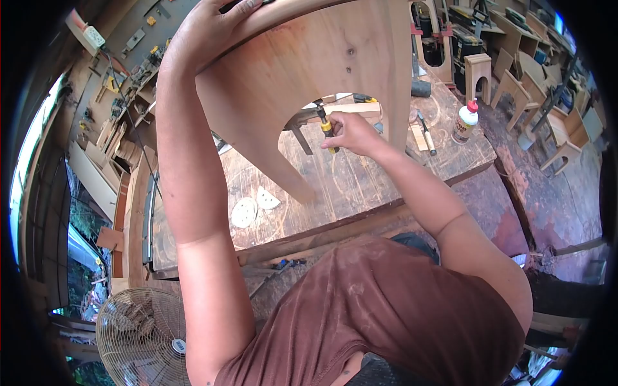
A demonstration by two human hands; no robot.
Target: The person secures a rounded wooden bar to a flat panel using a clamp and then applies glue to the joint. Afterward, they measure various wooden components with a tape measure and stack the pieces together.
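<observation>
A large wooden stool (pixel 309 58) with an arched cutout in its side panel stands tilted over the workbench (pixel 360 186). At the top of the view my left hand (pixel 215 22) grips its upper edge, thumb on the near side, with the fingertips partly out of frame. My right hand (pixel 354 134) is in front of the arch, closed round a black-and-yellow hand tool (pixel 327 128). The tool's dark, widened end points up toward the arch's rim. Two pale discs with holes, one whole (pixel 244 212) and one a wedge (pixel 268 199), lie on the bench below the panel.
A white glue bottle with a red cap (pixel 465 122) stands at the bench's right end, near a chisel-like tool (pixel 426 133) and a dark cylinder (pixel 420 88). Small wooden stools (pixel 477 74) stand beyond. A fan (pixel 141 341) is at lower left. Tools hang on the wall.
</observation>
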